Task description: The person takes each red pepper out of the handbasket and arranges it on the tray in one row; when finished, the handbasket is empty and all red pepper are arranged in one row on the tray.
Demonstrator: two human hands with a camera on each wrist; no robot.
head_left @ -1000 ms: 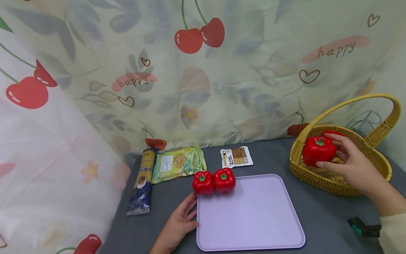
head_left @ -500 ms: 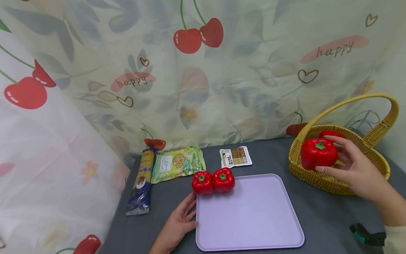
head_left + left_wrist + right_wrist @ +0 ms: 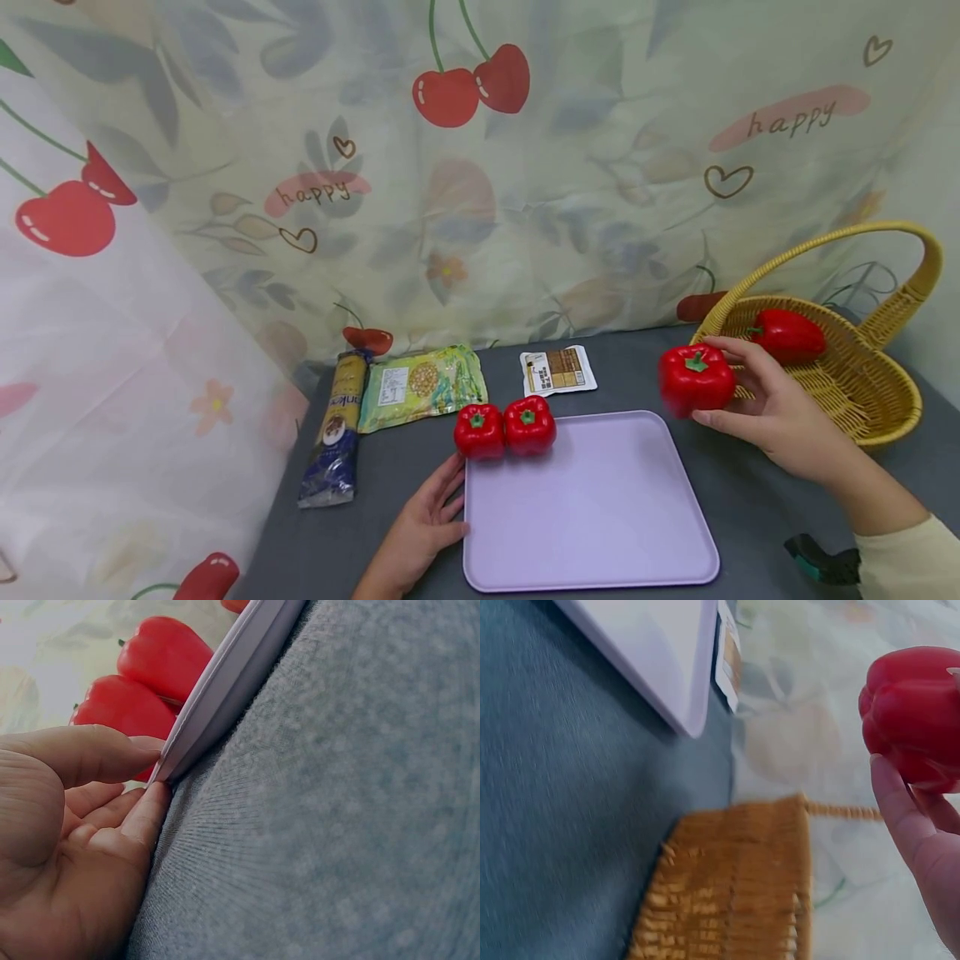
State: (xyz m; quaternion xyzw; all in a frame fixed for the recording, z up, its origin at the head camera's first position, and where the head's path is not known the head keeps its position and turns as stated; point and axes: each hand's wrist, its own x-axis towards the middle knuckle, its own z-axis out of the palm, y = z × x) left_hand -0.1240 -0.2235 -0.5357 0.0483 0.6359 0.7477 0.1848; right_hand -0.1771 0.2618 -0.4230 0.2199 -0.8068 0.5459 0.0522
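My right hand [image 3: 776, 417] grips a red bell pepper [image 3: 697, 380] with a green stem, thumb on the near side and fingers on the far side. In the right wrist view that pepper [image 3: 916, 716] is up off the table, above the basket's level. My left hand [image 3: 422, 525] holds the left edge of a lilac tray [image 3: 592, 517]. The left wrist view shows the thumb at the tray's rim [image 3: 206, 694] and fingertips just under it. Two more red bell peppers [image 3: 480, 432] [image 3: 530, 426] stand side by side at the tray's far left corner.
A wicker basket [image 3: 892, 408] with a tall handle stands at the right, another red pepper [image 3: 791, 336] lying inside. Behind the tray are a small white-and-brown packet [image 3: 558, 371], a green bag [image 3: 423, 387] and a long blue-and-gold package [image 3: 335, 429]. A printed curtain backs the table.
My right hand has carried the bell pepper out of the basket, leftward towards the tray, uncovering the pepper left inside. The left hand stays at the tray's edge.
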